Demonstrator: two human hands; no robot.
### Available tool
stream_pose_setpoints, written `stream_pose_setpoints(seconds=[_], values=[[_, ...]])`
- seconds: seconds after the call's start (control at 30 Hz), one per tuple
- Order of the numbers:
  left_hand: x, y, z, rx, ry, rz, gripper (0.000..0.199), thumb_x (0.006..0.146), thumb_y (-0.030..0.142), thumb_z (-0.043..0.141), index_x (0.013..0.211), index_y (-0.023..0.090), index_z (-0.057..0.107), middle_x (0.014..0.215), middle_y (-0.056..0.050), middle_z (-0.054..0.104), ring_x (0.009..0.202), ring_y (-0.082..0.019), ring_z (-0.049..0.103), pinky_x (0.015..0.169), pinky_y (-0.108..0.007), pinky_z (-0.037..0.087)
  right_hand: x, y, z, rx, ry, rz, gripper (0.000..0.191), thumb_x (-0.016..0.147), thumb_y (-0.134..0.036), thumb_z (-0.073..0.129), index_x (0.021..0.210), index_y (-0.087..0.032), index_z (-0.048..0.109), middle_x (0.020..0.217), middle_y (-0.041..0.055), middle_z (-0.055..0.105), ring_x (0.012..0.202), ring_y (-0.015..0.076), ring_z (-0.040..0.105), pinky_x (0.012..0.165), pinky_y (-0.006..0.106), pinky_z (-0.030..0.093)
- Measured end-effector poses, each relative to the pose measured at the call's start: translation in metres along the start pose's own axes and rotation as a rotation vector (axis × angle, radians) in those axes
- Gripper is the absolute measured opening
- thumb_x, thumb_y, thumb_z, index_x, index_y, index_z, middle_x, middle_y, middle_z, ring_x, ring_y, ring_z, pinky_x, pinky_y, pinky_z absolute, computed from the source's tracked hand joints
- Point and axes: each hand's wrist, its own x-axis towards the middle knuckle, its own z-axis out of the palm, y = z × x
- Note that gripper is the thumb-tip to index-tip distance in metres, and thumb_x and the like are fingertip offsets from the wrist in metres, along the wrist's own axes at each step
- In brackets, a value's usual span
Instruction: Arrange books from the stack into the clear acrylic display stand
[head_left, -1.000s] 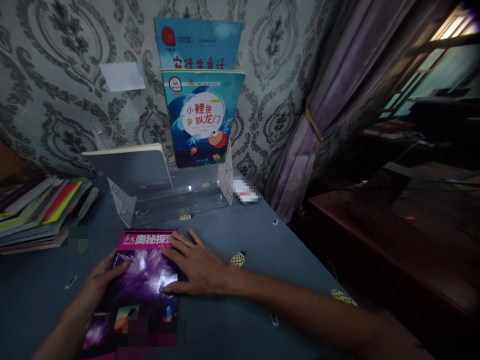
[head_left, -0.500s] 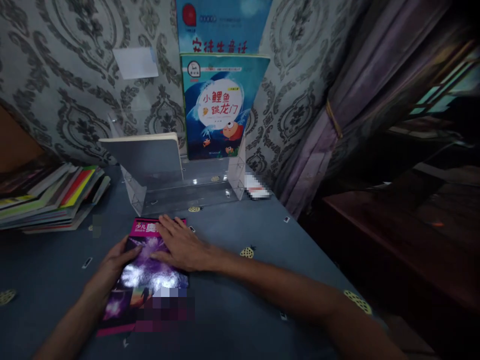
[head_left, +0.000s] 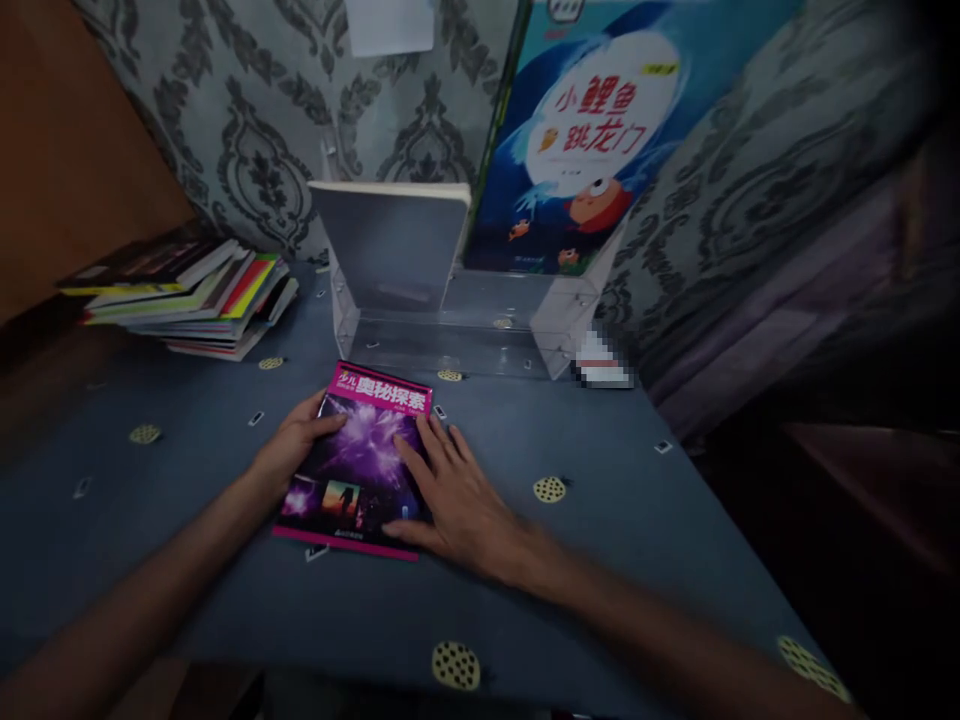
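Observation:
A purple and black book with a pink title band (head_left: 367, 440) lies face up on the blue-grey tablecloth. My left hand (head_left: 296, 440) is at the book's left edge, its thumb on the cover and its other fingers around or under the edge. Spread over the book's right side is my right hand (head_left: 461, 500), with fingertips on the cover and the thumb near the lower right part. Behind the book stands a clear acrylic rack (head_left: 559, 320) holding a grey-covered book (head_left: 390, 245) and a blue picture book with an orange fish (head_left: 570, 150).
An uneven stack of books (head_left: 187, 295) is at the back left. A small blurred white item (head_left: 602, 362) sits right of the rack. Patterned wallpaper rises behind, and the table's right edge (head_left: 739, 520) slants toward the front right, beside dark furniture.
The view has shifted and tilted. My right hand has slid from the top of the cover to its right side, uncovering the title. My left hand remains at the left edge.

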Motion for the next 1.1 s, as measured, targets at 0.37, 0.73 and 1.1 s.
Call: stream_pose_setpoints(seconds=[0.37, 0.73, 1.1], values=[[0.001, 0.001, -0.004, -0.050, 0.003, 0.030, 0.055, 0.061, 0.021, 0.082, 0.114, 0.014, 0.069, 0.092, -0.005, 0.078, 0.078, -0.024, 0.074, 0.078, -0.035, 0.058, -0.009, 0.006, 0.005, 0.178, -0.056, -0.105, 0.114, 0.073, -0.075, 0.072, 0.162, -0.024, 0.023, 0.171, 0.0194, -0.002, 0.156, 0.0447, -0.002, 0.121, 0.071, 0.004], [-0.010, 0.005, 0.002, -0.062, -0.031, 0.114, 0.059, 0.066, 0.024, 0.081, 0.123, 0.018, 0.066, 0.104, -0.005, 0.077, 0.094, -0.027, 0.073, 0.087, -0.038, 0.057, 0.005, 0.019, 0.025, 1.089, 0.448, 0.238, 0.084, 0.084, -0.044, 0.073, 0.155, -0.030, 0.030, 0.147, 0.0158, 0.049, 0.107, 0.0237, 0.067, 0.084, 0.041, 0.061], [-0.017, -0.001, 0.011, -0.089, -0.060, 0.111, 0.065, 0.062, 0.030, 0.084, 0.123, 0.020, 0.064, 0.106, -0.005, 0.077, 0.097, -0.029, 0.072, 0.086, -0.038, 0.058, 0.011, 0.021, 0.004, 1.355, 0.297, 0.139, 0.035, 0.079, -0.050, 0.077, 0.093, -0.021, 0.062, 0.073, -0.0035, 0.060, 0.053, 0.0073, 0.049, 0.040, 0.018, 0.042]])
